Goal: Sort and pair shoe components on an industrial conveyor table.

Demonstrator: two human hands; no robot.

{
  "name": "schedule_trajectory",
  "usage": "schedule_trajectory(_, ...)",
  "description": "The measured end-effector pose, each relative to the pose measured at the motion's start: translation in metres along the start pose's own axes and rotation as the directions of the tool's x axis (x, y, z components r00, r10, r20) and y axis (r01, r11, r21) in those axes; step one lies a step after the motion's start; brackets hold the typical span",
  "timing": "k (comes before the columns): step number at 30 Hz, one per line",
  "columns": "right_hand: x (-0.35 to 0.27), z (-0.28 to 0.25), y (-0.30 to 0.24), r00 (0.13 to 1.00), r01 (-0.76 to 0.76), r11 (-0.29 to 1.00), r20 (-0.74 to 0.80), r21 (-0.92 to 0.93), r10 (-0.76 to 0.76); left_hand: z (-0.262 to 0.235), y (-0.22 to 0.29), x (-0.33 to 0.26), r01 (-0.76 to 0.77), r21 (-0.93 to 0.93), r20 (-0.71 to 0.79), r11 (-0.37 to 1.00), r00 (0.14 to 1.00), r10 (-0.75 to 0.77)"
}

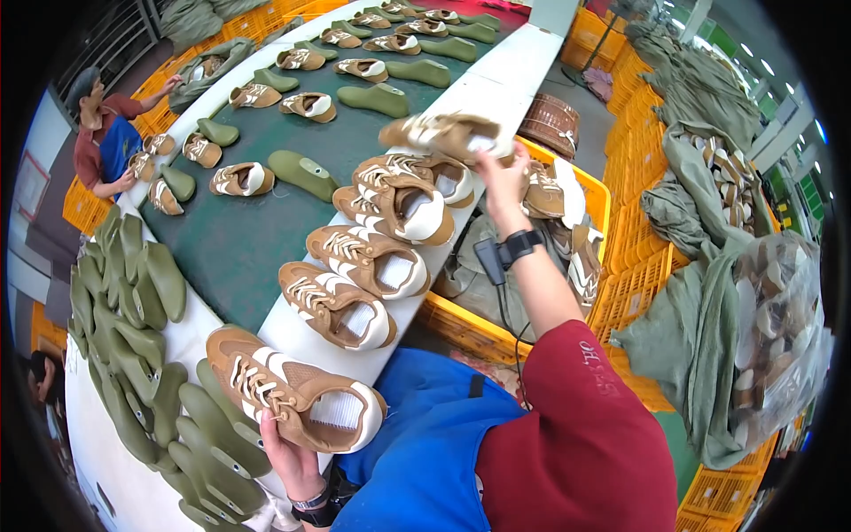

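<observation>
My left hand (291,459) is closed on the side of a brown and white lace-up sneaker (288,386), its open collar turned toward me. My right hand (503,182) reaches out to the far right and grips another brown sneaker (434,133) by the heel end, slightly blurred by motion. Between the hands, several matching sneakers (332,306) stand in a row on a white ledge (288,332). Beneath my right forearm is a yellow crate (461,321) holding more sneakers (542,193) and a grey-green cloth (470,270).
A green conveyor belt (213,275) carries sneakers and green shoe lasts (301,173). More lasts (133,328) lie heaped on the white surface at left. A co-worker (111,137) stands across the belt. Stacked yellow crates (634,213), covered with cloths, line the right side.
</observation>
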State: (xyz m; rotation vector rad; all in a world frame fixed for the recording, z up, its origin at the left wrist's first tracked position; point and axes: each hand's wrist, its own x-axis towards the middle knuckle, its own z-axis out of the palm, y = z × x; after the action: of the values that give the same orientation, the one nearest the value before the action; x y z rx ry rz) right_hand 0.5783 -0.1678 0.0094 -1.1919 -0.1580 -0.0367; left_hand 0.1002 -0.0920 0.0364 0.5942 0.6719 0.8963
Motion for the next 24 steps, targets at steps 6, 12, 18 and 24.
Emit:
schedule_trajectory(6,-0.022,-0.041,0.008,0.974,-0.091,0.846,0.128,-0.526,0.185,-0.022,0.006,-0.002,0.020,-0.031,-0.025,0.999,0.999,-0.021)
schedule_trajectory(12,0.011,-0.197,-0.038,0.962,0.022,-0.136,0.058,-0.990,-0.268,-0.017,0.010,0.004,0.055,0.009,0.004,0.998,0.998,-0.055)
schedule_trajectory(18,0.023,-0.310,-0.010,0.994,-0.108,0.195,-0.100,-0.975,0.054,-0.019,0.000,0.018,0.065,-0.011,-0.008,0.998,0.998,-0.065)
schedule_trajectory(24,0.025,-0.219,-0.133,0.941,-0.338,0.932,0.034,0.132,0.337,-0.013,-0.002,0.018,0.083,-0.029,0.092,0.996,0.993,-0.080)
